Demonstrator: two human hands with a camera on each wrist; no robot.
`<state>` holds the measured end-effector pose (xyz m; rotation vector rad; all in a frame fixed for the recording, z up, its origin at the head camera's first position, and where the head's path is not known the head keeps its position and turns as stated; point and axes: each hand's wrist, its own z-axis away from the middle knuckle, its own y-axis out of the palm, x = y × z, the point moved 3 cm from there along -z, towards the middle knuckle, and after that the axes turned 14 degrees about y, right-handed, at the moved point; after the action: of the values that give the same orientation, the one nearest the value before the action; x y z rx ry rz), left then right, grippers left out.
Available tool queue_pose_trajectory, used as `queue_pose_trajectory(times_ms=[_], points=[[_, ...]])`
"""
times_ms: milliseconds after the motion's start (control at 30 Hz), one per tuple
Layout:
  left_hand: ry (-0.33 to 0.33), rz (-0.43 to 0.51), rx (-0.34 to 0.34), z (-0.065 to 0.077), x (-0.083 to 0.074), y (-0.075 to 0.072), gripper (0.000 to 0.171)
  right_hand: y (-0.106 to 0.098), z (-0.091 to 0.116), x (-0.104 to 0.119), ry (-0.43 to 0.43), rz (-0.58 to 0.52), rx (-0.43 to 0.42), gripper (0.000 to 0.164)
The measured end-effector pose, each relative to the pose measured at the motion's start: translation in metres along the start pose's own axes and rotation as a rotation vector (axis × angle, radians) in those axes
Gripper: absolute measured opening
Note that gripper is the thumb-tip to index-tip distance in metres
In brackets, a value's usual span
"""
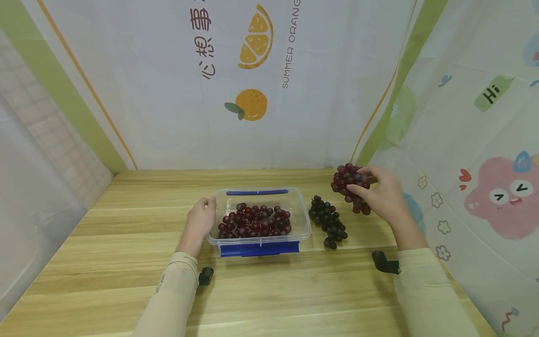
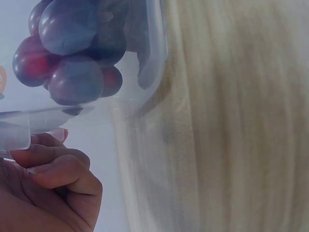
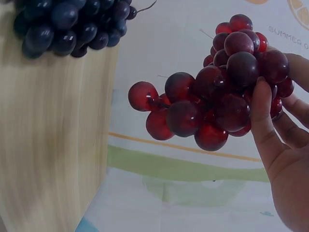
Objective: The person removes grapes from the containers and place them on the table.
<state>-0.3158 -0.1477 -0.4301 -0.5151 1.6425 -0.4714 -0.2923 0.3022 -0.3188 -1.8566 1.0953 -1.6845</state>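
My right hand (image 1: 383,193) holds a bunch of red grapes (image 1: 347,180) above the table, thumb on one side and fingers behind; the right wrist view shows the same red bunch (image 3: 212,106) up close. At the clear plastic container (image 1: 301,206), my left hand (image 1: 202,217) grips the left rim with curled fingers. More red grapes (image 1: 257,222) lie inside that container, and the left wrist view shows some grapes (image 2: 72,53) through its wall. A bunch of dark grapes (image 1: 328,220) lies on the table, between the container and my right hand.
The light wooden table (image 1: 269,299) ends at a white printed curtain (image 1: 168,117) behind. Another printed sheet (image 1: 463,140) hangs on the right. Blue clip flaps (image 1: 258,249) stick out from the container's front. A black wrist device (image 1: 381,262) protrudes below the right forearm.
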Motion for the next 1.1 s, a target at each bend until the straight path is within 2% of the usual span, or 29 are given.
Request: queue_pose_trajectory(times_ms=[267,500,1100], points=[[-0.005,0.01,0.007,0.0,-0.001,0.0,0.066,-0.006,-0.001,-0.016,0.025,0.022,-0.021,0.057],[-0.004,0.004,0.001,0.0,-0.001,0.0,0.066,-0.008,-0.002,-0.025,0.039,0.046,-0.026,0.051],[-0.009,-0.002,0.005,0.001,-0.001,0.0,0.064,-0.008,-0.004,-0.055,0.072,0.116,-0.011,0.049]])
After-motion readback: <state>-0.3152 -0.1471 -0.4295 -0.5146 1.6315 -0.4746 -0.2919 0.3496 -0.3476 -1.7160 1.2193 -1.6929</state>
